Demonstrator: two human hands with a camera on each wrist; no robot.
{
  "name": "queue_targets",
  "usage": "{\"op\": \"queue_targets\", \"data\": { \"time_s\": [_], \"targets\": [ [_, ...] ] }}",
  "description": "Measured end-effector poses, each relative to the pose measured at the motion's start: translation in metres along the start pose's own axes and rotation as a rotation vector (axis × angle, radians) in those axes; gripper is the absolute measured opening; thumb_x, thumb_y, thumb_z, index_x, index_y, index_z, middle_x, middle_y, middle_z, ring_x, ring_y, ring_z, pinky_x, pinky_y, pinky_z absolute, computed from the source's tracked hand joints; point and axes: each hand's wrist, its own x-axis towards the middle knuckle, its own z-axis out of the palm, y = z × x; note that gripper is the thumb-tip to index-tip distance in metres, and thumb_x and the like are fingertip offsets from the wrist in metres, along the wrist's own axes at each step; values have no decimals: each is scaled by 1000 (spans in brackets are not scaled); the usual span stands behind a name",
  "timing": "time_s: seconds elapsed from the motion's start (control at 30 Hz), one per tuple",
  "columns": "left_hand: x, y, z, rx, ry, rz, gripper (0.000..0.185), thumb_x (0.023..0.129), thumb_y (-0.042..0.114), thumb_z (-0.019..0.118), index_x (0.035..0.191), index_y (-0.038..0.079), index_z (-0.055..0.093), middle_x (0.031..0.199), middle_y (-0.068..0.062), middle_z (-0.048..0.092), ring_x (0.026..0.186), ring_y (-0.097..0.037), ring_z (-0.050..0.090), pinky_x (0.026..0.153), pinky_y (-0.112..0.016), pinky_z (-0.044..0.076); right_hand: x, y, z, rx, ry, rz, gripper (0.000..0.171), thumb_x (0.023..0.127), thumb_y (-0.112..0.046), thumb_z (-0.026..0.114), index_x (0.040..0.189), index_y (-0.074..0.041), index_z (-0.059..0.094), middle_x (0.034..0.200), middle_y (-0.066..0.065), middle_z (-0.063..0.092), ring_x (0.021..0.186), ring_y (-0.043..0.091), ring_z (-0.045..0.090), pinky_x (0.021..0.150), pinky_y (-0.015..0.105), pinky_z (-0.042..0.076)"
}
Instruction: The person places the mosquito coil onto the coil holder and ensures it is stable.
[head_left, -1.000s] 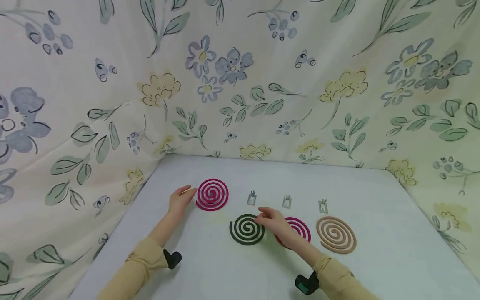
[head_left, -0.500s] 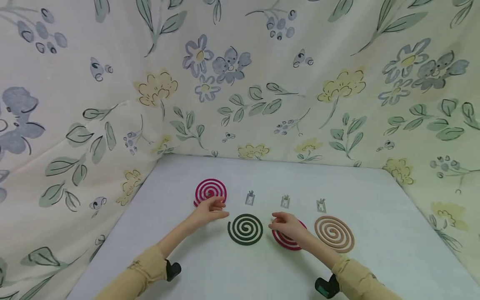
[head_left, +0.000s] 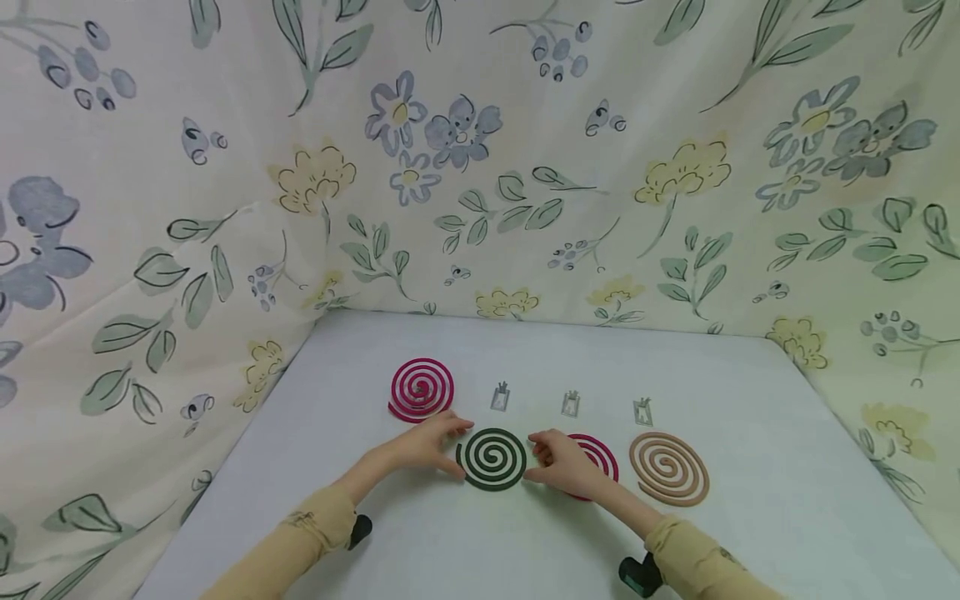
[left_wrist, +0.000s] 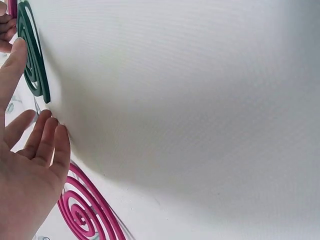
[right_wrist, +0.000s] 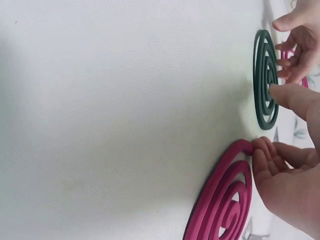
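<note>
A dark green mosquito coil lies flat on the white table between both hands. My left hand is at its left edge, thumb and fingers spread apart, fingertips right at the rim. On the opposite side my right hand has its thumb near the coil's right edge and its fingers loosely bent. Under that hand lies a pink coil, partly hidden by it. The right wrist view shows the green coil beyond the thumb, with the pink coil beside the fingers. Neither hand grips anything.
Another pink coil lies at the back left, behind the left hand. A tan coil is to the right. Small metal coil stands form a row behind the coils. Floral cloth hangs along the table's back edge.
My left hand has come from beside the back pink coil, right and nearer, to the green coil's left edge. My right hand pulled back off the green coil, then returned to its right edge.
</note>
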Motion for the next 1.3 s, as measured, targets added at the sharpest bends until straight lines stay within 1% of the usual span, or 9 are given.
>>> {"op": "queue_targets", "data": {
  "time_s": [0.13, 0.3, 0.43, 0.5, 0.67, 0.8, 1.07, 1.17, 1.3],
  "targets": [
    [2, -2, 2, 9, -15, 2, 73, 66, 21, 86, 130, 3, 55, 109, -5, 53, 106, -20, 51, 95, -34, 45, 2, -2, 1, -30, -11, -8, 57, 73, -15, 80, 118, 11, 56, 93, 9, 58, 84, 17, 53, 72, 22, 48],
    [4, -5, 4, 33, -24, 21, 69, 67, 21, 86, 127, 6, 57, 108, -2, 51, 104, -17, 49, 94, -30, 44, 6, -6, 4, -84, -20, 21, 58, 69, -14, 82, 117, 8, 58, 90, 6, 56, 83, 15, 49, 71, 24, 46],
    [4, -7, 5, 21, -18, 25, 66, 67, 21, 86, 126, 7, 59, 109, -2, 51, 105, -17, 49, 94, -30, 44, 7, -8, 8, -141, -19, 29, 56, 68, -15, 84, 115, 5, 60, 90, 4, 54, 82, 14, 46, 69, 25, 45],
    [4, -8, 6, 5, -14, 22, 65, 67, 21, 86, 125, 7, 59, 109, -3, 51, 105, -17, 49, 94, -31, 44, 7, -9, 8, -153, -15, 18, 56, 68, -14, 84, 114, 5, 61, 89, 4, 54, 81, 14, 45, 68, 25, 43],
    [5, -12, 8, -12, 4, 12, 63, 68, 23, 86, 124, 10, 60, 107, -1, 50, 106, -16, 48, 94, -31, 44, 7, -10, 7, -153, -3, -27, 53, 67, -14, 84, 112, 6, 62, 87, 5, 53, 78, 14, 44, 66, 23, 41],
    [5, -15, 9, -18, 14, 4, 62, 68, 24, 86, 123, 11, 61, 107, -1, 50, 105, -15, 48, 94, -30, 44, 8, -10, 9, -160, 4, -38, 52, 68, -15, 84, 111, 5, 63, 86, 4, 53, 78, 14, 44, 65, 23, 41],
    [3, -12, 9, -25, 18, -1, 61, 68, 23, 85, 123, 11, 61, 107, -2, 50, 104, -15, 47, 92, -31, 44, 6, -8, 9, -169, 20, -63, 52, 68, -18, 85, 111, 4, 64, 86, 3, 54, 78, 12, 46, 67, 23, 44],
    [2, -10, 9, -40, 23, 9, 61, 68, 23, 85, 123, 10, 61, 107, -3, 51, 103, -17, 48, 92, -31, 44, 5, -6, 8, -167, 28, -94, 53, 68, -18, 85, 111, 4, 64, 87, 4, 55, 79, 13, 48, 68, 23, 45],
    [1, -11, 8, -57, 43, 56, 63, 68, 21, 85, 124, 7, 59, 108, -7, 53, 103, -21, 52, 92, -33, 45, 4, -5, 4, -141, 39, -122, 56, 69, -21, 84, 115, 2, 62, 92, 6, 58, 85, 17, 54, 72, 27, 47]
  ]
}}
